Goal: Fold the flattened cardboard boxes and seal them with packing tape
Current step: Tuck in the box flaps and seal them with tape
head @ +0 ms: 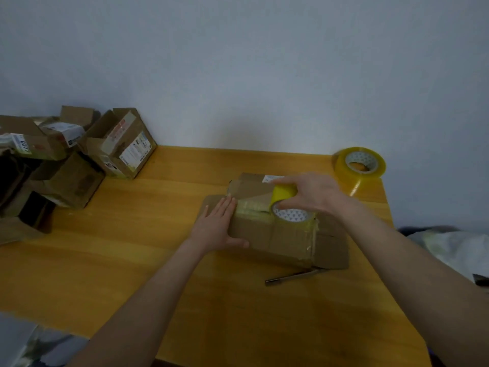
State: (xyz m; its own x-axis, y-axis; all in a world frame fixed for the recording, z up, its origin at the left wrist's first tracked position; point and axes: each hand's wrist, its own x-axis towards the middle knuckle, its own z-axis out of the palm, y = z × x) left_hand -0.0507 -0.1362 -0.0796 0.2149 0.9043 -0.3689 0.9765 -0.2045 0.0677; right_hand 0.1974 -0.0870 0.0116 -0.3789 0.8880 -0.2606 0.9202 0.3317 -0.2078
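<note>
The fingers of the right hand are curled round a yellow tape roll, which is gripped from above with the thumb on its near side and is held against the top of a cardboard box. The left hand is laid flat on the left end of the box top, its fingers straight and close together, while the thumb is pressed along the near side panel. Between the left fingertips and the roll a strip of tape is seen stretched along the top seam of the box. The box is set on a yellow wooden surface, right of its middle, with brown flaps spread out at its left and right ends. Just in front of the box a slim dark tool is laid on the surface; what kind of tool it is cannot be told. A second roll of tape, clear yellowish, is placed near the far right corner, well apart from the hands. At the far left a pile of opened boxes with printed labels is stacked against a pale wall, and crumpled light bedding is seen beyond the right edge of the surface
</note>
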